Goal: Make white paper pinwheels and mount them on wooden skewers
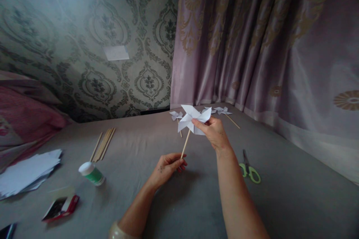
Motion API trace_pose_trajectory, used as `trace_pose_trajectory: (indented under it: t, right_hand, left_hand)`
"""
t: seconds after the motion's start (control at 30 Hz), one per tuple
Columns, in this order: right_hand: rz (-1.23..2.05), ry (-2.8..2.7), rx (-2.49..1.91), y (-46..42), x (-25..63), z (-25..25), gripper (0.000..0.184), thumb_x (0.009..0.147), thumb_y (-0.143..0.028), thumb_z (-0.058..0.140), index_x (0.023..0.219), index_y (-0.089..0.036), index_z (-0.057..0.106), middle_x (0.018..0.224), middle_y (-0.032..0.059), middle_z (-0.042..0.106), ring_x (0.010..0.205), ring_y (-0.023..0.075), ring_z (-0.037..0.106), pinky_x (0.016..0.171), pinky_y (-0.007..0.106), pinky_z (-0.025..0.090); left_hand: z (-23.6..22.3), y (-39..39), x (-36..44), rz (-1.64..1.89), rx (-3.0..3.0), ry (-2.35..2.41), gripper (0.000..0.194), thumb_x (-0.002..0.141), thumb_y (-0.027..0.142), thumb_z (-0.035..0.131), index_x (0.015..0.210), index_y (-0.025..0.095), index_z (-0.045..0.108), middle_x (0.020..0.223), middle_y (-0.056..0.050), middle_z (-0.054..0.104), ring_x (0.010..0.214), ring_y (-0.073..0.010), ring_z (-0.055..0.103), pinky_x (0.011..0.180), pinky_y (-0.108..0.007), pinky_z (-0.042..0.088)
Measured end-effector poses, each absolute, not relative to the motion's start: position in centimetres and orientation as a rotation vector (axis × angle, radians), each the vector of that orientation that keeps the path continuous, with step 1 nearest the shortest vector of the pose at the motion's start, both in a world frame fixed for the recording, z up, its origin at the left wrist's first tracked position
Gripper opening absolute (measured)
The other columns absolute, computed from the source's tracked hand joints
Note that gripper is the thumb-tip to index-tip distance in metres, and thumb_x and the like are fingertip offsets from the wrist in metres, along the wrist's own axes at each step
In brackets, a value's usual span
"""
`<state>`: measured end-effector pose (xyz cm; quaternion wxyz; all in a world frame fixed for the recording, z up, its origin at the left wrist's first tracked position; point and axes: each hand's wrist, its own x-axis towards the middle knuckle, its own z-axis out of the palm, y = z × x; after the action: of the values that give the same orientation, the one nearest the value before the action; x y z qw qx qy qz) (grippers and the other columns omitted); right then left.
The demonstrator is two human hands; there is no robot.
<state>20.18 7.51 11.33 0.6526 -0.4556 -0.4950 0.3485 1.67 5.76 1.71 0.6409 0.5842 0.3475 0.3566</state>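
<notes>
A white paper pinwheel [190, 117] on a thin wooden stick [185, 145] is held up over the grey surface. My left hand [167, 167] is closed around the lower end of the stick. My right hand [213, 130] pinches the paper blades at the pinwheel's right side. Beyond it lie finished paper pinwheels [222, 111] on sticks, near the curtain.
A bundle of wooden sticks [103, 144] lies at the left. A green glue bottle [91, 173] lies on its side, near a small red box [61, 206] and a stack of white paper [26, 172]. Green scissors [249, 168] lie at the right. A purple curtain [266, 44] hangs behind.
</notes>
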Motion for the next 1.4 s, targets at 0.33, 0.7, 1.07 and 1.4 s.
trace_pose_trajectory:
  t: [0.33, 0.7, 1.07, 1.4]
  right_hand:
    - [0.79, -1.171, -1.045, 7.6, 19.6, 11.1, 0.03, 0.063, -0.039, 0.078, 0.082, -0.016, 0.074, 0.084, 0.0072, 0.075, 0.077, 0.0219, 0.069, 0.071, 0.033, 0.053]
    - [0.762, -1.212, -1.009, 8.0, 17.7, 10.8, 0.029, 0.065, -0.037, 0.076, 0.082, -0.014, 0.072, 0.082, 0.0072, 0.075, 0.072, 0.0207, 0.068, 0.067, 0.031, 0.052]
    - [0.699, -1.136, -1.069, 9.2, 17.6, 9.6, 0.031, 0.065, -0.04, 0.073, 0.083, -0.014, 0.072, 0.08, 0.0073, 0.074, 0.072, 0.0215, 0.068, 0.069, 0.032, 0.053]
    - [0.786, -1.177, -0.896, 8.5, 17.6, 10.4, 0.044, 0.076, -0.046, 0.068, 0.106, -0.015, 0.063, 0.107, 0.0114, 0.071, 0.1, 0.0223, 0.066, 0.089, 0.036, 0.05]
  left_hand:
    - [1.5, 5.6, 1.5, 0.729, 1.317, 0.717, 0.039, 0.072, 0.045, 0.073, 0.097, 0.015, 0.07, 0.084, -0.008, 0.073, 0.073, -0.0155, 0.064, 0.069, -0.026, 0.047]
    - [0.4, 6.2, 1.6, 0.802, 1.415, 0.824, 0.046, 0.069, 0.053, 0.071, 0.095, 0.015, 0.072, 0.079, -0.007, 0.073, 0.072, -0.0171, 0.062, 0.072, -0.028, 0.046]
    - [0.2, 6.5, 1.8, 0.876, 1.403, 0.936, 0.034, 0.068, 0.042, 0.07, 0.087, 0.014, 0.073, 0.07, -0.004, 0.07, 0.064, -0.0147, 0.058, 0.063, -0.025, 0.044]
    - [0.7, 6.5, 1.6, 1.053, 1.298, 0.984, 0.032, 0.065, 0.042, 0.073, 0.079, 0.013, 0.073, 0.066, -0.005, 0.067, 0.062, -0.0149, 0.06, 0.062, -0.026, 0.047]
